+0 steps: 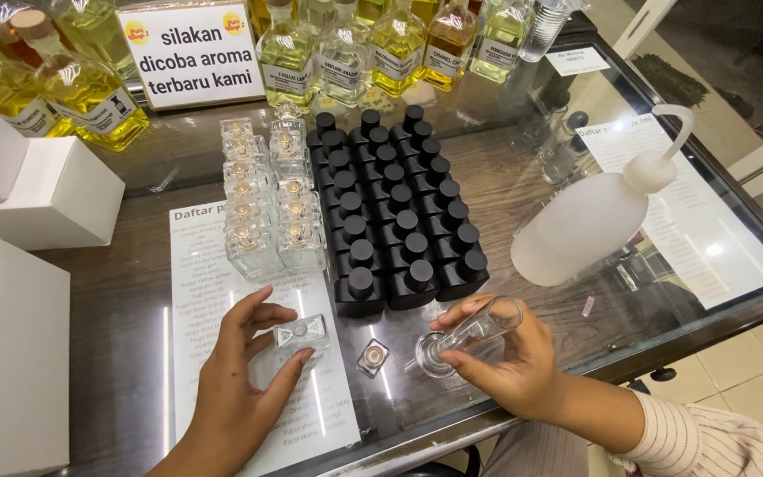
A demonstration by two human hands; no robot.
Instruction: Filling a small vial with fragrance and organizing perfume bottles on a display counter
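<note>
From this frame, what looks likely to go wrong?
The right hand holds a small glass cylinder tilted almost flat over the glass tabletop; it may slip or spill. The left hand steadies a clear square bottle lying on its side, close to a loose cap that could get knocked away.

black bottles [399, 208], clear glass bottles [267, 199], yellow liquid in the big bottles [90, 93], white boxes [11, 353], striped sleeve [708, 442].

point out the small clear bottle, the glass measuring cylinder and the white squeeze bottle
small clear bottle [300, 332], head view, its flat upper face
glass measuring cylinder [479, 327], head view, mid tube
white squeeze bottle [580, 230], head view, its body
</note>
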